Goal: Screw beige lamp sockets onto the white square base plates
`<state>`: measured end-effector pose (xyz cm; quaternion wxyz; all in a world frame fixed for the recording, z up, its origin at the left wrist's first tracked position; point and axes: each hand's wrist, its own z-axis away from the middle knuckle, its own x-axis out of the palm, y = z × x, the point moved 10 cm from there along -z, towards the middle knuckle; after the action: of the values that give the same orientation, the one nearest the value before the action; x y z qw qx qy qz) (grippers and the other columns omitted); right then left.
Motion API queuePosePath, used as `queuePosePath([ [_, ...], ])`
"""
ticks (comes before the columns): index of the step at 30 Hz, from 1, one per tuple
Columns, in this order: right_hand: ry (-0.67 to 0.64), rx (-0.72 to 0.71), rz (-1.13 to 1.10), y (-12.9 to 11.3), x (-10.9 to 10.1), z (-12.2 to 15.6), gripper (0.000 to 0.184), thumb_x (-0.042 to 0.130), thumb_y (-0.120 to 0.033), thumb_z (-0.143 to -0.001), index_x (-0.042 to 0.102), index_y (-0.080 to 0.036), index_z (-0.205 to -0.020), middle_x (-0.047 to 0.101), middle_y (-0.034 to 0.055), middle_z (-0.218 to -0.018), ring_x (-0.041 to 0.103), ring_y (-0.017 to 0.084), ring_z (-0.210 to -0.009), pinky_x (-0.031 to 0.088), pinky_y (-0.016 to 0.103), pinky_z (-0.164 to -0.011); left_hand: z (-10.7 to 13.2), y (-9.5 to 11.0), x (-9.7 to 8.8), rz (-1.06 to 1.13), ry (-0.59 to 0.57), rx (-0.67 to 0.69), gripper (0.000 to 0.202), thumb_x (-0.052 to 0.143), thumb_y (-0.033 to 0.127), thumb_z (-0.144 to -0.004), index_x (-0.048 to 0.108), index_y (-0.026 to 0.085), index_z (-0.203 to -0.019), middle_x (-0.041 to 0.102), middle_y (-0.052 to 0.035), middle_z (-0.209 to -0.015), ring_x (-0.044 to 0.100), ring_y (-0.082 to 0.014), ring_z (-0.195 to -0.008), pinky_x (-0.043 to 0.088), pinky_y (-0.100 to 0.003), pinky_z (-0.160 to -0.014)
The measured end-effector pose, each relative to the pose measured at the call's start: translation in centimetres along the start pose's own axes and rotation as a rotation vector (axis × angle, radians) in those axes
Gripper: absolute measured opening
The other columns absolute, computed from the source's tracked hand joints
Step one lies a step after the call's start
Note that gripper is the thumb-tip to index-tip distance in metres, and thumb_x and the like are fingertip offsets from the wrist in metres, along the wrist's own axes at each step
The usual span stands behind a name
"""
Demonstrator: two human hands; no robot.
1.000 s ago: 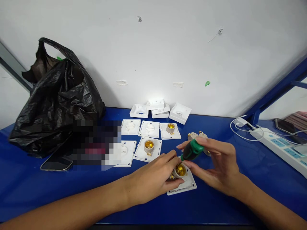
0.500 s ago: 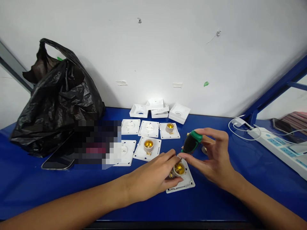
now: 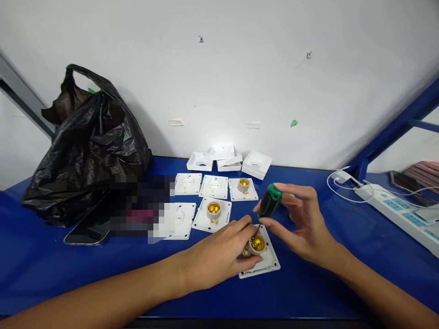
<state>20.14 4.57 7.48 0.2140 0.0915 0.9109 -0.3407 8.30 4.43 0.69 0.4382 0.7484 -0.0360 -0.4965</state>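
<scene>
My left hand (image 3: 222, 249) is closed around a lamp socket (image 3: 259, 243) with a gold-coloured inside, which sits on a square white base plate (image 3: 270, 261). In my right hand (image 3: 305, 224) is a screwdriver (image 3: 270, 201) with a green and black handle, gripped between thumb and fingers. Its shaft slants down into the socket's opening; the tip itself is hard to make out. Just beyond stand two more plates with sockets, one nearer (image 3: 214, 211) and one farther (image 3: 243, 185). Plain white plates (image 3: 213, 187) lie to their left.
White square covers (image 3: 257, 164) are heaped against the wall. A black plastic bag (image 3: 92, 151) and a phone (image 3: 87, 228) lie at left, beside a blurred-out patch. At right are a power strip (image 3: 394, 205) with white cables and a blue frame post (image 3: 387, 132).
The screwdriver handle has swung more upright and slightly left, with my right hand shifting along with it. My left hand stays on the socket. The whole view has shifted slightly.
</scene>
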Motion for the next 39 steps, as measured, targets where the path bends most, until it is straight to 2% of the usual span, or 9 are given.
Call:
queuePosePath([
  [4, 0.126, -0.115, 0.060, -1.4, -1.2, 0.4, 0.085, 0.088, -0.012, -0.086, 0.045, -0.039, -0.154, 0.061, 0.0058, -0.127, 0.074, 0.024, -0.110, 0.071, 0.042, -0.092, 0.0, -0.3, 0.2, -0.014, 0.003, -0.011, 0.023, 0.071, 0.032, -0.104, 0.060, 0.023, -0.123, 0.061, -0.0054, -0.120, 0.069, -0.0250, -0.106, 0.059, -0.034, -0.090],
  [8, -0.050, -0.016, -0.013, -0.4, 0.4, 0.3, 0.077, 0.076, -0.010, -0.095, 0.040, -0.038, -0.157, 0.063, 0.0074, -0.130, 0.073, 0.026, -0.118, 0.069, 0.047, -0.099, 0.0, -0.2, 0.2, -0.008, 0.005, 0.000, 0.029, 0.074, 0.031, -0.103, 0.059, 0.023, -0.126, 0.061, -0.0064, -0.126, 0.068, -0.0259, -0.110, 0.058, -0.036, -0.095],
  [12, 0.133, -0.052, 0.013, -0.5, -1.5, 0.3, 0.080, 0.088, -0.011, -0.085, 0.048, -0.039, -0.148, 0.060, 0.0050, -0.129, 0.072, 0.024, -0.117, 0.069, 0.043, -0.096, 0.0, -0.1, 0.1, -0.002, -0.004, -0.008, 0.025, 0.072, 0.030, -0.104, 0.060, 0.023, -0.124, 0.061, -0.0050, -0.120, 0.069, -0.0242, -0.105, 0.058, -0.034, -0.089],
  [17, -0.042, -0.041, -0.014, -0.4, 0.4, 0.5, 0.082, 0.079, -0.008, -0.092, 0.040, -0.038, -0.157, 0.064, 0.0076, -0.128, 0.074, 0.026, -0.112, 0.069, 0.047, -0.093, 0.0, -0.2, 0.2, -0.014, -0.007, 0.004, 0.028, 0.075, 0.029, -0.103, 0.058, 0.022, -0.125, 0.060, -0.0060, -0.123, 0.068, -0.0250, -0.108, 0.058, -0.036, -0.094],
  [22, 0.106, -0.146, 0.050, -1.4, -0.8, 1.1, 0.089, 0.089, -0.012, -0.084, 0.044, -0.038, -0.156, 0.061, 0.0067, -0.130, 0.074, 0.025, -0.108, 0.068, 0.048, -0.099, -0.1, -0.2, 0.3, -0.013, -0.004, 0.007, 0.024, 0.075, 0.028, -0.102, 0.060, 0.021, -0.120, 0.060, -0.0067, -0.126, 0.069, -0.0247, -0.108, 0.058, -0.036, -0.094],
  [25, -0.023, -0.088, 0.044, -0.9, 0.4, 0.8, 0.084, 0.081, -0.011, -0.091, 0.040, -0.038, -0.159, 0.063, 0.0080, -0.131, 0.074, 0.026, -0.111, 0.068, 0.050, -0.100, 0.0, -0.2, 0.2, 0.008, 0.010, 0.017, 0.025, 0.075, 0.029, -0.102, 0.060, 0.022, -0.122, 0.061, -0.0061, -0.126, 0.068, -0.0257, -0.112, 0.057, -0.037, -0.098],
  [29, 0.134, -0.093, 0.053, -1.1, -1.2, 0.5, 0.084, 0.088, -0.014, -0.086, 0.046, -0.041, -0.153, 0.062, 0.0052, -0.127, 0.074, 0.022, -0.104, 0.071, 0.038, -0.084, 0.1, -0.4, 0.3, 0.011, 0.001, -0.007, 0.025, 0.073, 0.032, -0.104, 0.059, 0.024, -0.123, 0.061, -0.0046, -0.120, 0.068, -0.0240, -0.105, 0.058, -0.034, -0.089],
  [34, 0.008, 0.039, -0.012, 0.3, -0.2, 0.0, 0.073, 0.080, -0.018, -0.094, 0.043, -0.039, -0.154, 0.062, 0.0083, -0.133, 0.075, 0.026, -0.113, 0.070, 0.047, -0.095, 0.0, -0.3, 0.1, 0.043, -0.002, -0.030, 0.027, 0.072, 0.033, -0.104, 0.059, 0.025, -0.127, 0.061, -0.0046, -0.124, 0.068, -0.0242, -0.108, 0.058, -0.034, -0.090],
  [39, 0.055, 0.003, -0.002, -0.1, -0.6, 0.1, 0.076, 0.082, -0.017, -0.093, 0.043, -0.039, -0.153, 0.059, 0.0067, -0.130, 0.077, 0.022, -0.102, 0.072, 0.045, -0.093, 0.0, -0.2, -0.1, 0.063, -0.019, -0.052, 0.028, 0.072, 0.034, -0.102, 0.060, 0.025, -0.126, 0.061, -0.0051, -0.125, 0.068, -0.0241, -0.107, 0.058, -0.034, -0.091],
])
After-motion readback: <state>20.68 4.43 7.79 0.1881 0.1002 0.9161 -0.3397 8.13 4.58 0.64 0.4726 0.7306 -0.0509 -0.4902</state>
